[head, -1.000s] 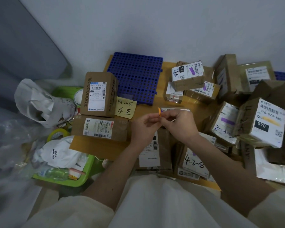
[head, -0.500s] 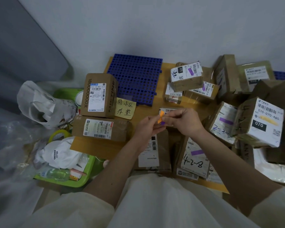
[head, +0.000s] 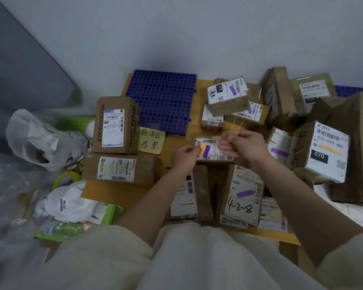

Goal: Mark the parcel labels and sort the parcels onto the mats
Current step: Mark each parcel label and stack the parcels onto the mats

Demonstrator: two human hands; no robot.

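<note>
My left hand [head: 183, 158] pinches a small orange marker piece [head: 201, 149] just over a small flat parcel [head: 217, 152]. A purple stripe lies on that parcel's label beside the orange piece. My right hand [head: 244, 147] hovers over the parcel's right end with curled fingers and thumb against fingertips; I see nothing in it. A blue perforated mat [head: 164, 101] lies behind, with a yellow handwritten note [head: 151, 140] at its front edge. Two brown boxes [head: 115, 124] [head: 120, 169] stand left of the note. A parcel marked 4-2-8 [head: 241, 197] lies under my right forearm.
Several marked parcels pile up at the right, among them a 070 box [head: 321, 151]. The corner of a second blue mat [head: 354, 91] shows behind them. Left of the wooden board [head: 176, 141] are a white bag [head: 40, 139], a tape roll [head: 65, 178] and a green tray [head: 111, 214].
My hands were together on the orange piece; now they have drawn apart. The left keeps the orange piece and the right has moved off to the right.
</note>
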